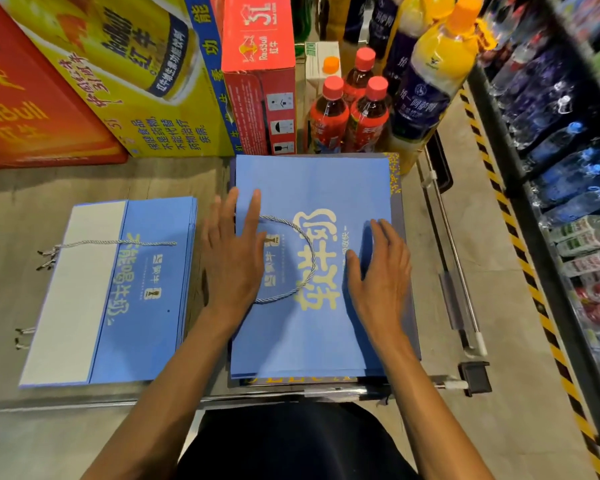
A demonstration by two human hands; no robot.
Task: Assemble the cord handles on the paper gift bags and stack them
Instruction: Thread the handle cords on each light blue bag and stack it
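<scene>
I see both hands, left hand (234, 258) and right hand (381, 271), flat and unclenched on the top bag (312, 188) (cord handle (303, 237) lying between them).

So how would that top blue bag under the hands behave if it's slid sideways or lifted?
The top blue bag lies folded flat, so it is probably light and would flex if lifted by one edge. On a stack of similar smooth paper it would likely slide easily. Its cord handle looks limp and would dangle.

Finished stack (118, 292) left of bag (312, 271)
</scene>
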